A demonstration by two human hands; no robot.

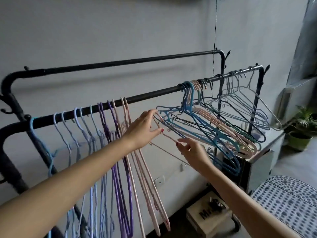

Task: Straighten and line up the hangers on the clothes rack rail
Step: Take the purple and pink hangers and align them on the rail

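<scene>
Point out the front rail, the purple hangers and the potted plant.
front rail (151, 96), head view, on the bare stretch between the two hanger groups.
purple hangers (116, 177), head view, on their long hanging arms.
potted plant (299, 141), head view, on its green pot.

Both bare arms reach forward, hands close together.

The left hand (144, 128) is raised, fingers spread and pointing right, thumb underneath. The right hand (192, 152) sits just lower, fingertips pinched upward; nails are painted red.
</scene>
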